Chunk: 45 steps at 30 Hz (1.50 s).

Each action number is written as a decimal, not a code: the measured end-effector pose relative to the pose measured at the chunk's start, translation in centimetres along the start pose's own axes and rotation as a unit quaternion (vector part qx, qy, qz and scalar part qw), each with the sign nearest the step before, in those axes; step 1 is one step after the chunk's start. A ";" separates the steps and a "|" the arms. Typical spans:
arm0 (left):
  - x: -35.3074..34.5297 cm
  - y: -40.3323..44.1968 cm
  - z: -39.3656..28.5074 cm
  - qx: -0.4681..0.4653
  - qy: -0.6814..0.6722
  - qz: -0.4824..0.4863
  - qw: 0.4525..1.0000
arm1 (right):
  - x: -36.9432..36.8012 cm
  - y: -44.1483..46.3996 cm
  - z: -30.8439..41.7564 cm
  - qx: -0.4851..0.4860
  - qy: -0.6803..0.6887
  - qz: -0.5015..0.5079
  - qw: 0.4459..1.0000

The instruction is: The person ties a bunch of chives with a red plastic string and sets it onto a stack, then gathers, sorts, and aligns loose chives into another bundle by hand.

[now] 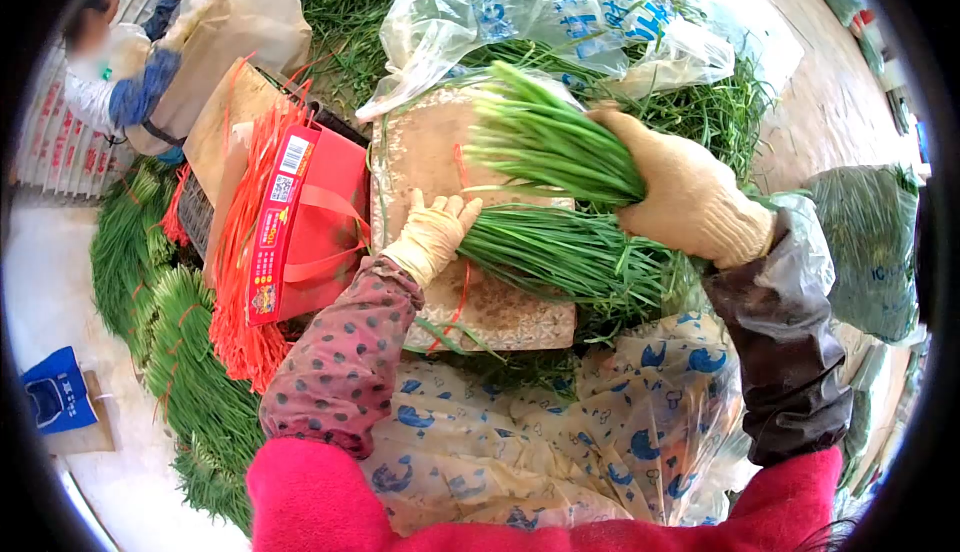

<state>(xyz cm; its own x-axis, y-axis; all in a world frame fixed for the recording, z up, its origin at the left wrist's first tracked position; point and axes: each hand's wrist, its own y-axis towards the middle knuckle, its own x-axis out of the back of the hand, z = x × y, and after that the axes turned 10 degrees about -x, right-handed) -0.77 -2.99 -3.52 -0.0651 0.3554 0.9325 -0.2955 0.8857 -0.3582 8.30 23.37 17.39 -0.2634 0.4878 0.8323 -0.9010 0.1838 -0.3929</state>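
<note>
My right hand (690,184), in a cream knit glove, grips a bunch of green chives (560,142) and holds it above a worn wooden board (420,152). The pale stem ends point left and look smeared by motion. A second pile of chives (570,252) lies across the board, its leafy ends to the right. My left hand (437,235), in a thin pale glove, rests on the board at the left end of that pile, fingers apart. A red tie strand (464,292) runs down the board beside it.
A red bag (325,207) and many red ties (232,252) stand left of the board. Tied chive bundles (200,352) lie beyond them. Loose chives (350,22) and clear printed plastic (520,12) lie behind. A wrapped bundle (865,247) is at right; another person (130,82) sits upper left.
</note>
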 end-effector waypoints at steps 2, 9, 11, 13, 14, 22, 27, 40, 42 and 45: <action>-0.8 -0.1 -0.2 0.008 0.012 -0.054 0.998 | -0.8 0.9 1.3 0.052 0.012 0.008 0.999; -2.2 -1.3 -0.8 0.066 -0.138 -0.326 0.933 | -8.2 4.4 2.6 0.132 0.065 0.101 0.984; -1.7 -2.0 -0.7 0.090 -0.387 -0.317 0.861 | -12.5 5.7 1.8 0.121 0.013 0.103 0.987; -2.2 -2.6 -0.2 0.139 -0.470 -0.242 0.837 | -16.6 6.2 1.1 0.116 -0.054 -0.012 0.992; -5.4 -2.9 -0.2 0.134 -0.167 -0.144 0.966 | -16.8 6.7 0.7 0.086 -0.070 0.031 0.993; 6.2 -9.4 0.4 0.263 -0.117 0.122 0.950 | -16.8 7.6 0.8 0.060 -0.062 0.038 0.996; 4.3 -10.3 -4.5 0.149 0.069 -0.042 0.986 | -17.3 6.4 1.0 0.082 -0.025 -0.007 0.996; -1.8 -2.6 -3.6 0.124 0.055 -0.148 0.980 | -17.2 6.7 3.1 0.112 -0.079 0.035 0.990; -1.7 -2.5 -3.1 0.128 0.024 -0.124 0.984 | -17.1 7.6 3.1 0.089 -0.054 0.088 0.991; -1.3 -1.3 -1.7 0.106 -0.006 -0.058 0.993 | -16.4 8.2 2.8 0.071 -0.019 0.124 0.990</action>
<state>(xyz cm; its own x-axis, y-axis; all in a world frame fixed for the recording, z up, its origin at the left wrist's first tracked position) 1.35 -4.07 -4.33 -0.0310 0.2504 0.9676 -0.4959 0.8367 -0.2324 4.24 14.47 1.59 -0.4920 0.4703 0.7326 -0.8461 -0.0603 -0.5296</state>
